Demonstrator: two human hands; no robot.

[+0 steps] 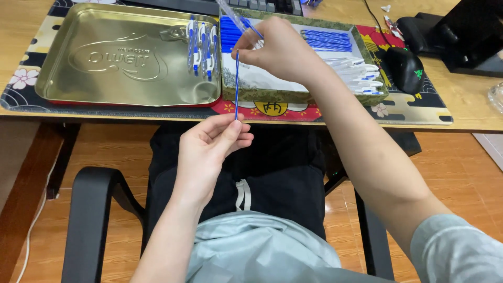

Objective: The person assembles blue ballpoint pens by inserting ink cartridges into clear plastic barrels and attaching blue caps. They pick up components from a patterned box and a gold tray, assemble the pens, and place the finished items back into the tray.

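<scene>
My left hand (212, 144) pinches the lower end of a thin blue pen refill (237, 84) that stands upright in front of the desk edge. My right hand (280, 50) grips the refill's top end and also holds a clear pen barrel (230, 13) that points up and to the left. Below my right hand lies a shallow green-rimmed box (293, 96) with a stack of blue refills (327, 39) and white pen parts (361, 76). A gold metal tray (126, 57) on the left holds several assembled blue-and-white pens (201, 47).
A patterned desk mat (414, 112) lies under the tray and the box. A black computer mouse (406, 68) sits right of the box, a black stand behind it. A keyboard lies at the desk's far edge. I sit in a black chair (91, 209) over a wooden floor.
</scene>
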